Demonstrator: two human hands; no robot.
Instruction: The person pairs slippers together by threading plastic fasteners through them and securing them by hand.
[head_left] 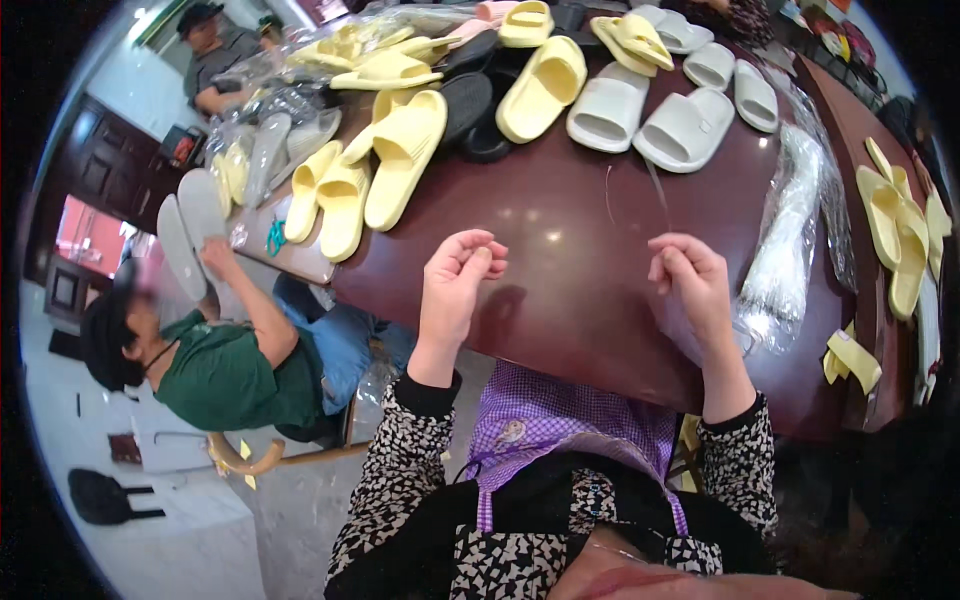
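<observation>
Plainly, a clear plastic bag point(640, 215) is held stretched between both hands above the dark table point(560, 300): the left hand point(455, 285) is pinched shut on its left edge, the right hand point(690, 280) clenched on its right, the long axis running left to right; yellow slippers point(395, 160) lie beyond, nearer the left hand.

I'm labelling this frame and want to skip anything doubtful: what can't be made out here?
- Head view: what the left hand pinches is hidden by its curled fingers.
- The clear bag by the right hand is nearly invisible against the dark table; its edges are lost.
- Black slippers are half buried under yellow slippers.
- Slippers at the right rim are bent and cut off.
</observation>
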